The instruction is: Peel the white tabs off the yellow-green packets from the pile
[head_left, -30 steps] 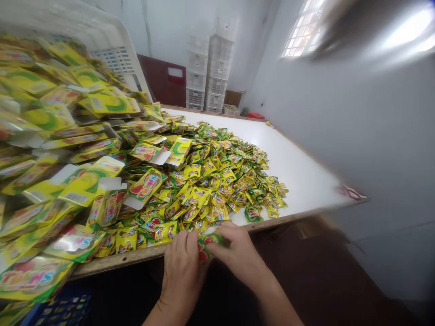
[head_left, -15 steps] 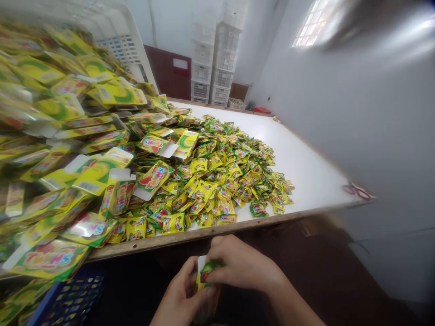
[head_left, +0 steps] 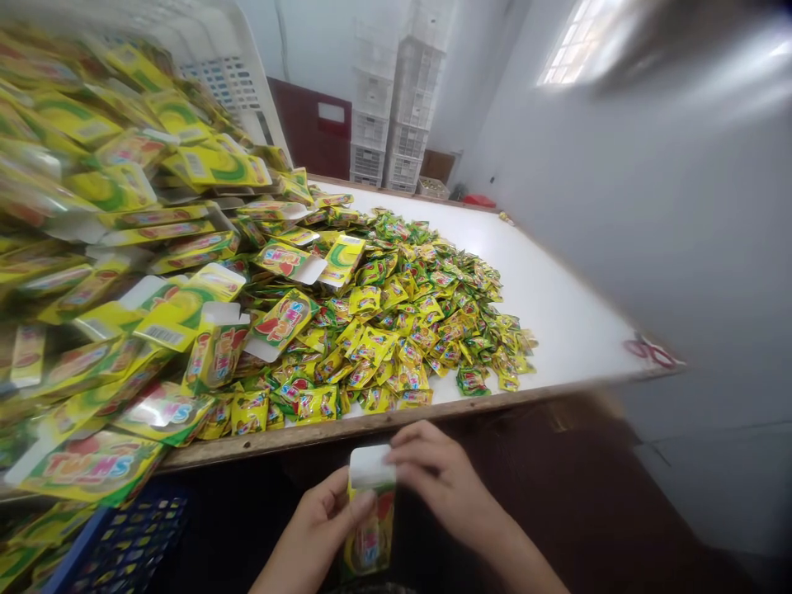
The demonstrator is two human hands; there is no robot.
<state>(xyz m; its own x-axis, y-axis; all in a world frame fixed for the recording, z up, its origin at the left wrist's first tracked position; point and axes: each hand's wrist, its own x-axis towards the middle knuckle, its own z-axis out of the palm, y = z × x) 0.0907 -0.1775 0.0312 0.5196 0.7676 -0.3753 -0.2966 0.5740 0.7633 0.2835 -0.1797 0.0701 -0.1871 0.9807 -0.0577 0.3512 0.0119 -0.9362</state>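
Both my hands hold one small yellow carton upright below the table's front edge. My left hand wraps its lower part from the left. My right hand has its fingers pressed on the white top flap. On the white table lies a broad heap of small yellow-green sachets. Left of it rises a pile of flat and half-folded yellow cartons.
A white plastic crate stands behind the carton pile. A blue crate sits under the table at the lower left. Red-handled scissors lie at the table's right corner. Stacked white crates stand at the far wall.
My hands came off the sachet heap at the table edge and dropped below it. The sachets in my fingers are gone from sight, and the carton's white flap is now folded over.
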